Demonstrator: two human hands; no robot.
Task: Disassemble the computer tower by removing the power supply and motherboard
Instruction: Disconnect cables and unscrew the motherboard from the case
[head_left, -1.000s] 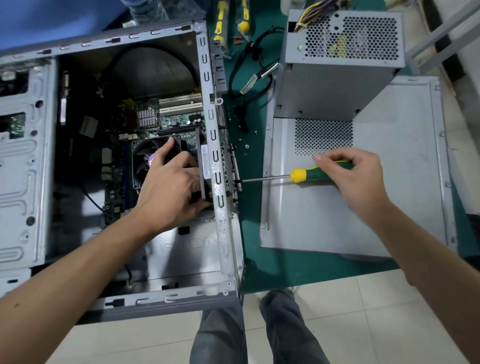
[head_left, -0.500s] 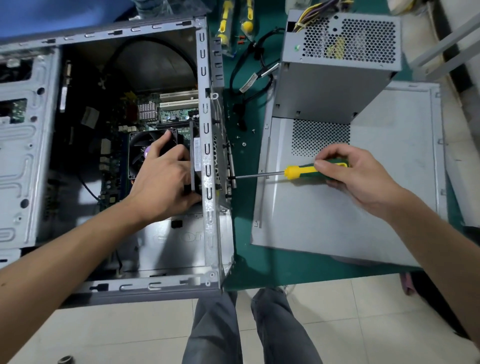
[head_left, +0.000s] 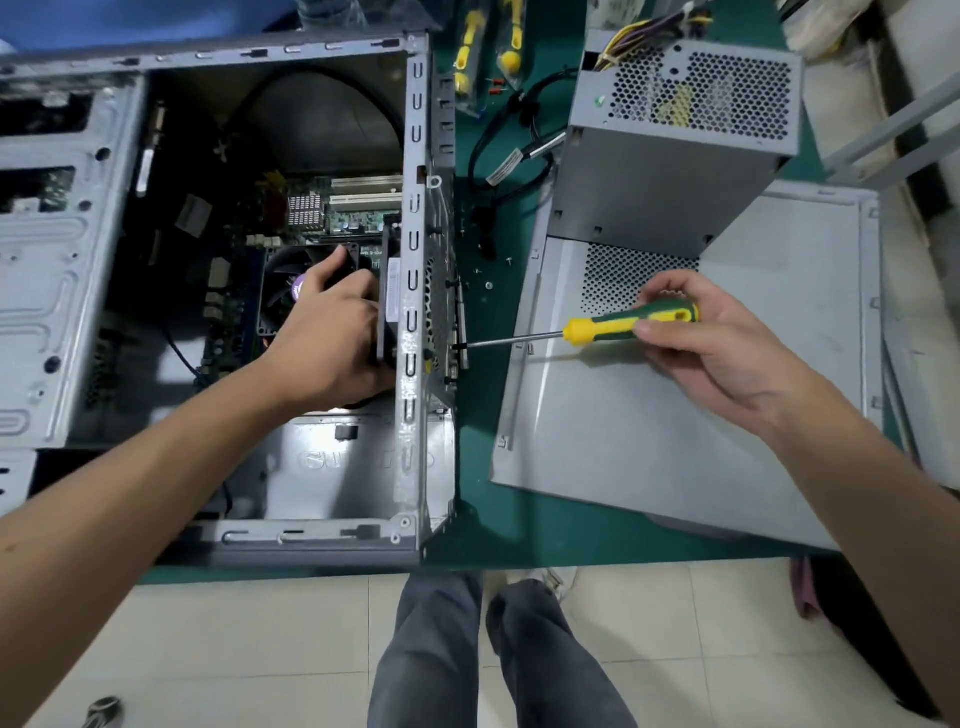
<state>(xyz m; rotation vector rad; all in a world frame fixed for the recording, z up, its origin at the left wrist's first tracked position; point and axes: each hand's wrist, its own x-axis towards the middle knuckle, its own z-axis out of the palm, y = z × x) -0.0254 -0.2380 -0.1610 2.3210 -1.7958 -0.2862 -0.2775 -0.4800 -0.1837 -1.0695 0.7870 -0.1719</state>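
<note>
Grey steel computer tower (head_left: 415, 260) lies open at the green worktop's (head_left: 483, 519) left edge, motherboard (head_left: 358, 218) inside. The left hand (head_left: 332, 343) curls its fingers around the rear case fan (head_left: 389, 306). The right hand (head_left: 711, 338) pinches the screwdriver (head_left: 623, 325), tip at the tower's rear wall. The power supply (head_left: 670, 150) stands on the side panel (head_left: 675, 426), toward the far edge.

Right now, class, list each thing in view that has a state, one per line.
computer case: side open, motherboard inside.
power supply: out, standing on side panel.
screwdriver: tip at case's rear wall.
right hand: grips screwdriver handle.
left hand: holds rear case fan.
loose screws: on mat.
</note>
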